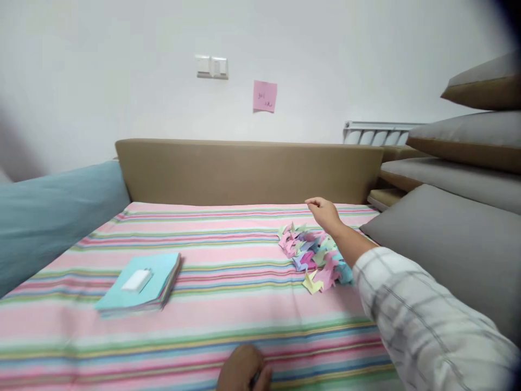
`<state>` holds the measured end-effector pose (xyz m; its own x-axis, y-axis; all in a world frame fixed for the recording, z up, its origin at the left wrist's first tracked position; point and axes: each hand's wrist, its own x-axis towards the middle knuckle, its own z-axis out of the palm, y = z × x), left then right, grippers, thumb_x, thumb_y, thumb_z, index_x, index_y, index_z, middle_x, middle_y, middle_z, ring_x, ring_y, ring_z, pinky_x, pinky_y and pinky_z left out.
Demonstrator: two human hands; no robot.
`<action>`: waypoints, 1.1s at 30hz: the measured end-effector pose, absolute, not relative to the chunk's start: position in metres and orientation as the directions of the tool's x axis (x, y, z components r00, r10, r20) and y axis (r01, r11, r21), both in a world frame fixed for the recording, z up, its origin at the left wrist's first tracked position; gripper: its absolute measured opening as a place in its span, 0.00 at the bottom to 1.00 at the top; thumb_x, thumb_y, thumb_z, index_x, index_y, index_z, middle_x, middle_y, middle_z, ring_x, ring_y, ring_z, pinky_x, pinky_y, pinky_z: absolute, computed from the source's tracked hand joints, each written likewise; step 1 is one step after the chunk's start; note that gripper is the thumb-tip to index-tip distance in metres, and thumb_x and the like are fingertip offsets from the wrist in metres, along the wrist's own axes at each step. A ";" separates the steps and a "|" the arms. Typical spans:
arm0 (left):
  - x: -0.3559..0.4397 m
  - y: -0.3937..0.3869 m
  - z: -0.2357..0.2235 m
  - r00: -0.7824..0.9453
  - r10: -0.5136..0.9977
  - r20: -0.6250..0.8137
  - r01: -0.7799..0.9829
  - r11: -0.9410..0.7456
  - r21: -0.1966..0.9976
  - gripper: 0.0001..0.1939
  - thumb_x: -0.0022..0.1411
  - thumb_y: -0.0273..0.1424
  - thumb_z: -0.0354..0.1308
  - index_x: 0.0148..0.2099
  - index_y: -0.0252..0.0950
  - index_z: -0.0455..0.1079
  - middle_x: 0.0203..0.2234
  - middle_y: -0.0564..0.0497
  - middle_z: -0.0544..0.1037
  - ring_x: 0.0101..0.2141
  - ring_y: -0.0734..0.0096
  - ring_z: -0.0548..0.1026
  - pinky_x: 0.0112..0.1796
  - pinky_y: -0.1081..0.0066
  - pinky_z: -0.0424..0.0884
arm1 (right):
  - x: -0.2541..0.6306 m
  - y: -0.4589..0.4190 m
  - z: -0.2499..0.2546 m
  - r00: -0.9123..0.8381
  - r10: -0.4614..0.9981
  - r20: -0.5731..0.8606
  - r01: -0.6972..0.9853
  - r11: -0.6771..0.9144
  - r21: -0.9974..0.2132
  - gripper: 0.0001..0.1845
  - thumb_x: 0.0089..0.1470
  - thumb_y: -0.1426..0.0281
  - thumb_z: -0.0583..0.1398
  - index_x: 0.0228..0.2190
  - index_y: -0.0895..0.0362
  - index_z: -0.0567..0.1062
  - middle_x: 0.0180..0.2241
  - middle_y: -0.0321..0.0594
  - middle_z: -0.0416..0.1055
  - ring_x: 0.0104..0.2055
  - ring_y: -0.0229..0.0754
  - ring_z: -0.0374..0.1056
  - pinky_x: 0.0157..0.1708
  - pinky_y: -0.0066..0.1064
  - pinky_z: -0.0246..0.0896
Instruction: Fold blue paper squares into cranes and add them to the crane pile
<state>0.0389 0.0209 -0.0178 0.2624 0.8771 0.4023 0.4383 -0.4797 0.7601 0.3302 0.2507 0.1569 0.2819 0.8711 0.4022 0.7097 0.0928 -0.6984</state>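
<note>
My right hand (324,213) is raised above the far side of a pile of folded paper cranes (319,255) in pink, yellow, green, blue and purple. Its fingers are pressed together and point left, and nothing shows between them. At the bottom edge of the view, my left hand (244,369) is curled closed over the striped cloth. A small dark spot shows by its thumb, but I cannot make out what it holds, if anything.
A stack of coloured paper (163,263) lies on the striped cloth (228,320) at left, with a small white block (137,281) on top. Grey cushions (459,239) are piled at right. A brown padded board (252,174) stands at the back, a blue bolster (52,217) at left.
</note>
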 end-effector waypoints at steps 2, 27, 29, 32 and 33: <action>0.039 0.017 -0.010 0.343 0.856 0.387 0.461 -0.513 0.724 0.15 0.60 0.39 0.50 0.25 0.39 0.69 0.20 0.49 0.70 0.25 0.68 0.66 0.28 0.70 0.59 | 0.298 0.214 0.154 0.278 0.850 0.448 0.522 0.258 -0.813 0.15 0.50 0.67 0.54 0.39 0.57 0.74 0.38 0.40 0.73 0.36 0.39 0.67 0.33 0.27 0.61; -0.157 0.123 0.094 -0.389 0.897 0.209 0.874 0.287 0.393 0.25 0.40 0.52 0.61 0.31 0.36 0.70 0.49 0.41 0.68 0.53 0.49 0.61 0.50 0.60 0.56 | 0.190 0.019 0.008 0.156 0.988 0.008 0.132 -0.013 -0.991 0.19 0.37 0.55 0.60 0.28 0.55 0.77 0.34 0.44 0.76 0.41 0.53 0.70 0.44 0.40 0.62; -0.157 0.127 0.090 -0.414 0.893 0.175 0.869 0.330 0.369 0.26 0.37 0.53 0.62 0.33 0.37 0.69 0.49 0.42 0.68 0.51 0.49 0.63 0.48 0.61 0.59 | 0.191 0.020 0.008 0.144 0.989 -0.008 0.115 -0.025 -0.993 0.20 0.37 0.55 0.60 0.28 0.57 0.77 0.34 0.44 0.76 0.41 0.53 0.70 0.43 0.39 0.63; -0.161 0.132 0.087 -0.418 0.898 0.139 0.869 0.351 0.348 0.26 0.37 0.51 0.62 0.34 0.38 0.69 0.46 0.45 0.70 0.48 0.54 0.67 0.44 0.66 0.62 | 0.192 0.023 0.008 0.135 0.990 -0.025 0.081 -0.036 -0.996 0.21 0.36 0.54 0.60 0.28 0.58 0.77 0.33 0.44 0.76 0.40 0.52 0.70 0.42 0.37 0.63; -0.163 0.133 0.087 -0.415 0.901 0.130 0.871 0.352 0.344 0.25 0.38 0.50 0.62 0.35 0.38 0.69 0.45 0.45 0.70 0.46 0.56 0.69 0.43 0.67 0.63 | 0.192 0.023 0.008 0.134 0.991 -0.028 0.072 -0.038 -0.997 0.21 0.36 0.55 0.60 0.28 0.58 0.78 0.33 0.44 0.77 0.40 0.52 0.70 0.42 0.37 0.63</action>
